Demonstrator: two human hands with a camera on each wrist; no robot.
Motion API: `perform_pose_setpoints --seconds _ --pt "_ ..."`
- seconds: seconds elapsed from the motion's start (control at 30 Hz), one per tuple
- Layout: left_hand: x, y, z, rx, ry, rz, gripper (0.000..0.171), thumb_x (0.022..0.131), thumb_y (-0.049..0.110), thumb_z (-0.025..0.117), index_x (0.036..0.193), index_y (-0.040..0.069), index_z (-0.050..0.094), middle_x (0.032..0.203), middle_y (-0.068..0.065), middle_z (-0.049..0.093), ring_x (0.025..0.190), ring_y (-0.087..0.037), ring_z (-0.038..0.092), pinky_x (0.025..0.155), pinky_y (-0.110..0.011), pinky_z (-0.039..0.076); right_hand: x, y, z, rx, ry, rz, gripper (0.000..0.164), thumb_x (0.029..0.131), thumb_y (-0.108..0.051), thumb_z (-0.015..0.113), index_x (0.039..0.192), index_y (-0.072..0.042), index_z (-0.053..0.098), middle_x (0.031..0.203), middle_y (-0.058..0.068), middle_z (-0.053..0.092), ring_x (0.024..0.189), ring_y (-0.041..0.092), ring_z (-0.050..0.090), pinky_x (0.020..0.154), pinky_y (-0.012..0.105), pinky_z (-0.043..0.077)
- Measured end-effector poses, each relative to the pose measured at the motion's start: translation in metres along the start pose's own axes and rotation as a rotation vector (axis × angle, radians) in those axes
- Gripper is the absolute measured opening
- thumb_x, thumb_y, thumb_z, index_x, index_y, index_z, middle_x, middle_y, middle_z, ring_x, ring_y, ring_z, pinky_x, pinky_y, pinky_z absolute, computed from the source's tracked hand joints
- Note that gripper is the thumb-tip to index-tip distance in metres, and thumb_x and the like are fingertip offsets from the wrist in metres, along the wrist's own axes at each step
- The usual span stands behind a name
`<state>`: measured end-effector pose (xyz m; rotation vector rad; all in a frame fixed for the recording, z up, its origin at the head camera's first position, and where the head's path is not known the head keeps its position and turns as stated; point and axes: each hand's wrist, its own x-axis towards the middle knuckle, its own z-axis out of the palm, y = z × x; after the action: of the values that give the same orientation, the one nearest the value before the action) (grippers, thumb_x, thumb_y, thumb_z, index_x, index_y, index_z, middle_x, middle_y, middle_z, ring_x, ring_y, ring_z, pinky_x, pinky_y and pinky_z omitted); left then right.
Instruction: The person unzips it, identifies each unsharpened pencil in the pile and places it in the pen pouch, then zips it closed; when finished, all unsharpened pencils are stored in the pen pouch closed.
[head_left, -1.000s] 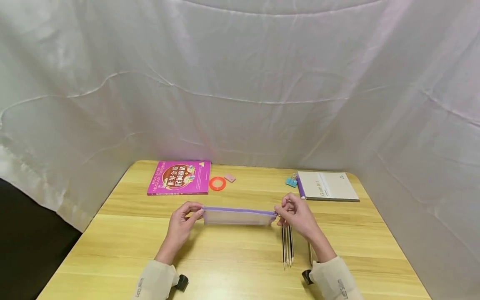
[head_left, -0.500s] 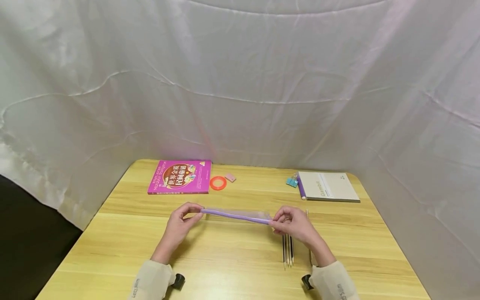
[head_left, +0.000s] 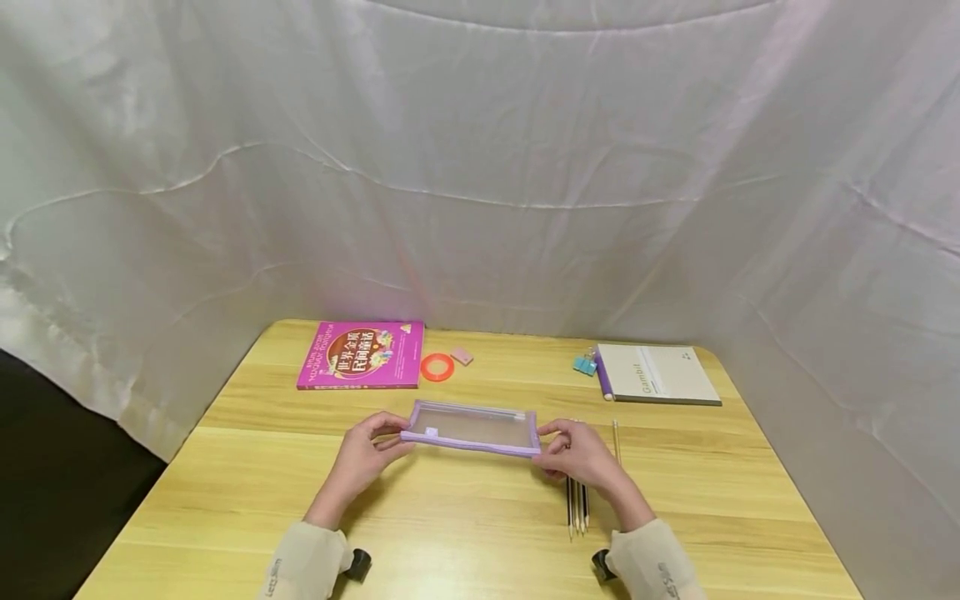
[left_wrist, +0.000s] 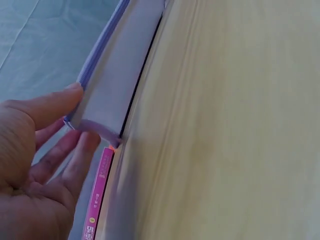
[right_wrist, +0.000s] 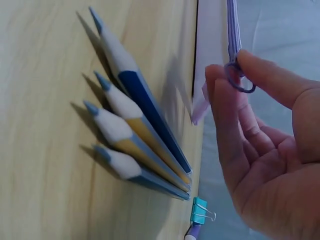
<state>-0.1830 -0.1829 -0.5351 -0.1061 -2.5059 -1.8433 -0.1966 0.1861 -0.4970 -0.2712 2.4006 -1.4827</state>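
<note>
My left hand (head_left: 367, 454) pinches the left end of a see-through zip pencil pouch (head_left: 472, 427) with purple edging. At its other end, my right hand (head_left: 581, 454) pinches the zip corner. The pouch is stretched between both hands above the table, zip edge toward me. A thin pencil-like line shows through it along the far side. In the right wrist view, a ring-shaped zip pull (right_wrist: 240, 80) sits between thumb and forefinger. Several sharpened pencils (head_left: 577, 508) lie side by side just below the right hand, their far ends hidden by it.
Another pencil (head_left: 617, 442) lies right of the right hand, partly covered. Along the back are a pink book (head_left: 360, 354), an orange ring (head_left: 437, 367), a pink eraser (head_left: 462, 357), a blue binder clip (head_left: 585, 364), a purple marker (head_left: 603, 375) and a notebook (head_left: 663, 373).
The pouch has tipped so its broad face shows and its zip edge is nearer me. The right hand has moved down and slightly left; the left has barely moved.
</note>
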Motion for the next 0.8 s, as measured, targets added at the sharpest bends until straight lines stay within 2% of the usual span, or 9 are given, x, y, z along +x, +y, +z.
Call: perform_pose_setpoints --seconds 0.2,0.47,0.8 --pt "0.0021 -0.0007 0.0022 0.066 0.008 -0.003 0.030 0.083 0.000 0.083 0.110 0.002 0.072 0.114 -0.015 0.072 0.109 -0.032 0.071 0.088 -0.026 0.061 0.0025 0.0020 0.0040 -0.047 -0.003 0.029 0.057 0.084 -0.004 0.084 0.132 0.013 0.058 0.084 0.011 0.076 0.071 0.027 0.074 0.064 0.040 0.063" --pt "0.0053 -0.0030 0.0054 0.126 -0.004 -0.020 0.029 0.079 -0.005 0.084 0.104 0.003 0.072 0.108 -0.013 0.072 0.102 -0.031 0.073 0.086 -0.029 0.062 0.0035 0.0046 0.0079 -0.153 -0.018 0.031 0.055 0.083 -0.005 0.084 0.129 0.012 0.060 0.081 0.007 0.074 0.067 0.021 0.070 0.059 0.036 0.060" --pt "0.0064 0.0012 0.0074 0.245 -0.024 -0.050 0.030 0.074 -0.007 0.087 0.097 0.006 0.072 0.098 -0.005 0.073 0.089 -0.018 0.070 0.082 -0.032 0.062 0.0054 0.0074 0.0097 -0.207 -0.034 0.011 0.049 0.082 -0.003 0.085 0.123 0.009 0.061 0.076 0.005 0.070 0.063 0.017 0.066 0.056 0.033 0.058"
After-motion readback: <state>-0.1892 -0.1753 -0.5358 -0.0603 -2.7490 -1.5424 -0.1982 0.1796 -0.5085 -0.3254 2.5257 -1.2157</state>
